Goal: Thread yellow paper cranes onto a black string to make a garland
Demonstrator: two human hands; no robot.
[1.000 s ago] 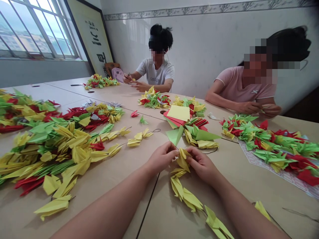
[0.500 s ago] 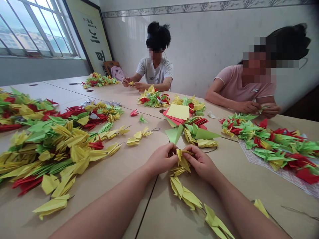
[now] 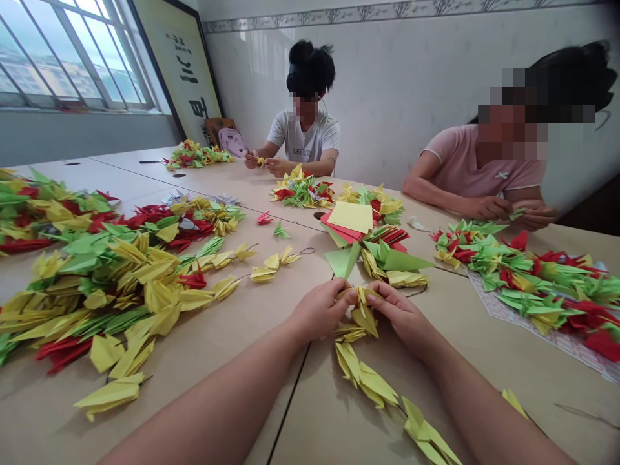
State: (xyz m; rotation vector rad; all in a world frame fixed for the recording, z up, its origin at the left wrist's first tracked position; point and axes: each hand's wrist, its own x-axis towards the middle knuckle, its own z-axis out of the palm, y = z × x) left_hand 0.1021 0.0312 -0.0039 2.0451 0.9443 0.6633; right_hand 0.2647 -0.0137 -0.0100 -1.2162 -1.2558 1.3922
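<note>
Both of my hands pinch one yellow paper crane (image 3: 362, 297) between them, over the middle of the table. My left hand (image 3: 323, 310) grips its left side with thumb and fingers closed. On the other side, my right hand (image 3: 401, 315) pinches the right part. Below, a string of yellow paper cranes (image 3: 368, 381) trails across the tabletop toward the lower right, between my forearms. Just beyond my fingers lie folded green paper (image 3: 343, 259) and a stack of yellow and red paper squares (image 3: 351, 217).
A large heap of yellow, green and red cranes (image 3: 121, 278) spreads over the left side. Another heap (image 3: 542, 284) lies at right on a patterned sheet (image 3: 489, 303). Two people (image 3: 305, 139) sit across the table (image 3: 232, 374), working on folded paper with their hands.
The view has shifted slightly, so everything sits a little further right. My hands have drawn slightly apart on the crane, whose side points now lie spread out between my fingers.
</note>
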